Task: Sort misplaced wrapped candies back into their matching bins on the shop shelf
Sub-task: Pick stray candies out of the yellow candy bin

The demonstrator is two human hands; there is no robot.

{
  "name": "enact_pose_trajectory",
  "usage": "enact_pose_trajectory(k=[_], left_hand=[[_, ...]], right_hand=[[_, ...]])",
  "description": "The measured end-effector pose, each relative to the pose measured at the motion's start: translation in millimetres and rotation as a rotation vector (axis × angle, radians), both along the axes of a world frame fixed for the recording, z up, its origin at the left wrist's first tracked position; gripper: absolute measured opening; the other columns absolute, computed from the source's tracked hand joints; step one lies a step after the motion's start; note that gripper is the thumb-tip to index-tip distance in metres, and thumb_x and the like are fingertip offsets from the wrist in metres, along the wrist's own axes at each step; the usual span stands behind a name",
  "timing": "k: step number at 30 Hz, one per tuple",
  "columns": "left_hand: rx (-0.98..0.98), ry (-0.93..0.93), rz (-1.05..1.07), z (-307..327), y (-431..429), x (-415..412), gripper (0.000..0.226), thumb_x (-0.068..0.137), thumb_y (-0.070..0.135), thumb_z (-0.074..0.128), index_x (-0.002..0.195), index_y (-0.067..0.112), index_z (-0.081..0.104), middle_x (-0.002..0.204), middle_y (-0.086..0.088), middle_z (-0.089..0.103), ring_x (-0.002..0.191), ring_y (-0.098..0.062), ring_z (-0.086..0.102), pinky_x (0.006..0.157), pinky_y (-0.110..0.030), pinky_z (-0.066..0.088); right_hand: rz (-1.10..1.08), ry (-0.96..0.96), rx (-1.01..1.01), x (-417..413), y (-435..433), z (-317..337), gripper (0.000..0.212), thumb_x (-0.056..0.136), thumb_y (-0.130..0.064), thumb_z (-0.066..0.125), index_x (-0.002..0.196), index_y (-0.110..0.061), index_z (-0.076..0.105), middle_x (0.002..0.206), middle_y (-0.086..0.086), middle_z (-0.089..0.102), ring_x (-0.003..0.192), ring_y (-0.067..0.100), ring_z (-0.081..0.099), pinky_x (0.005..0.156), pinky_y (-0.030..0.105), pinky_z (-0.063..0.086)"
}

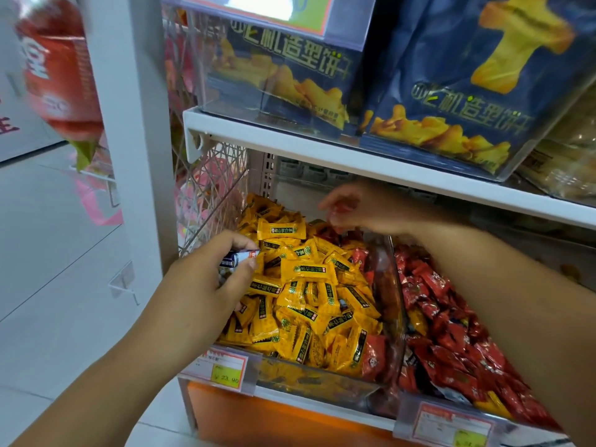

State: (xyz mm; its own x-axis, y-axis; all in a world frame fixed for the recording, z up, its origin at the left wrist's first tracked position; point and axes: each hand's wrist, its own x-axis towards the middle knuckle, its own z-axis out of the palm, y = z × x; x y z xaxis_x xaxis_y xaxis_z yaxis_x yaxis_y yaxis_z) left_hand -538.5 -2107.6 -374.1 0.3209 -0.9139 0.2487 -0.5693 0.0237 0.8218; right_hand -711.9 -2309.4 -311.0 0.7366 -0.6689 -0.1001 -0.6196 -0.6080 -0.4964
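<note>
Fingers of the right hand pinch a red candy over the yellow bin, the left hand grips a white candy; each likely needs its matching bin next.

A white shelf board runs across in front of me, slanting down to my right. On it stand clear cases of dark blue biscuit bags printed with yellow biscuits. A wire mesh panel closes the shelf's left side, and a pale perforated rail stands at the back. To my left rises a broad white upright, with blurred red packs hanging beyond it. The floor is pale and glossy, with thin joints. Low down, an orange panel fronts the unit, and the light is bright and even.
</note>
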Motion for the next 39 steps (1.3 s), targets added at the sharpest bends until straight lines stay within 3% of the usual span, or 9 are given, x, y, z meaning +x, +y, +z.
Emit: enact_pose_trajectory(k=[2,7,11,14,20,25,30,35,39], left_hand=[[0.001,-0.005,0.004,-1.0,1.2,1.6,0.009,0.094,0.03,0.054,0.098,0.038,0.055,0.06,0.018,0.06,0.047,0.0,0.055,0.043,-0.014,0.038],[0.001,-0.006,0.018,-2.9,0.8,5.4,0.009,0.093,0.033,0.055,0.097,0.041,0.056,0.062,0.011,0.062,0.049,-0.003,0.056,0.043,-0.016,0.041],[0.002,-0.01,0.018,-3.0,0.0,5.5,0.009,0.092,0.033,0.055,0.097,0.041,0.055,0.063,0.013,0.062,0.047,-0.004,0.055,0.043,-0.015,0.04],[-0.001,-0.014,0.016,-2.2,-0.1,5.4,0.008,0.093,0.033,0.054,0.095,0.041,0.055,0.064,0.015,0.063,0.048,-0.004,0.055,0.042,-0.015,0.04],[-0.016,-0.049,-0.004,-1.1,-0.6,1.2,0.011,0.092,0.03,0.056,0.093,0.04,0.056,0.071,0.019,0.062,0.059,-0.011,0.058,0.046,-0.016,0.041],[-0.02,-0.059,-0.032,0.7,-1.7,-6.3,0.011,0.092,0.029,0.055,0.094,0.039,0.055,0.074,0.015,0.062,0.051,-0.012,0.054,0.045,-0.017,0.039],[-0.016,-0.082,-0.036,0.8,-3.0,-8.1,0.01,0.092,0.03,0.054,0.093,0.041,0.053,0.075,0.015,0.062,0.058,-0.017,0.055,0.05,-0.021,0.041],[-0.013,-0.079,-0.024,1.1,-5.6,-8.1,0.007,0.092,0.033,0.054,0.093,0.04,0.053,0.071,0.015,0.062,0.051,-0.015,0.054,0.046,-0.022,0.04],[-0.014,-0.068,-0.025,0.0,-8.3,-9.9,0.007,0.092,0.032,0.055,0.093,0.039,0.054,0.071,0.019,0.061,0.047,-0.01,0.052,0.044,-0.02,0.039]], right_hand=[[-0.044,0.135,-0.137,-1.8,-5.7,-4.2,0.031,0.092,-0.011,0.06,0.121,-0.021,0.062,0.123,0.004,0.061,0.107,0.015,0.057,0.079,0.015,0.039],[-0.017,0.372,-0.145,15.3,-11.0,-26.6,0.044,0.091,-0.015,0.063,0.134,-0.024,0.055,0.139,0.002,0.051,0.123,0.02,0.048,0.097,0.028,0.036],[-0.021,0.274,-0.077,19.3,-14.6,-29.2,0.027,0.09,-0.019,0.065,0.117,-0.021,0.066,0.12,-0.001,0.061,0.097,0.012,0.056,0.082,0.026,0.044],[0.001,0.181,0.0,7.4,-13.4,-18.6,0.017,0.091,-0.02,0.064,0.108,-0.024,0.065,0.103,-0.014,0.055,0.083,0.009,0.06,0.073,0.023,0.052],[0.09,0.28,-0.088,-11.9,-7.7,6.9,0.028,0.089,-0.012,0.065,0.084,-0.039,0.062,0.103,-0.015,0.064,0.1,0.009,0.058,0.091,0.028,0.043],[0.045,0.504,-0.159,-20.3,-8.4,1.4,0.025,0.087,-0.014,0.067,0.103,-0.034,0.067,0.107,-0.012,0.058,0.103,0.013,0.054,0.086,0.028,0.041],[0.02,0.508,-0.211,-17.7,-8.3,-7.2,0.023,0.082,-0.019,0.073,0.1,-0.031,0.066,0.112,-0.008,0.061,0.104,0.012,0.052,0.083,0.026,0.034],[0.009,0.421,-0.255,-19.0,-6.8,-11.7,0.02,0.079,-0.016,0.076,0.094,-0.026,0.066,0.108,-0.006,0.063,0.102,0.013,0.055,0.079,0.026,0.04],[0.036,0.416,-0.268,-20.0,-4.1,-10.7,0.021,0.08,-0.014,0.074,0.095,-0.024,0.065,0.105,-0.006,0.061,0.084,0.004,0.051,0.065,0.021,0.034]])
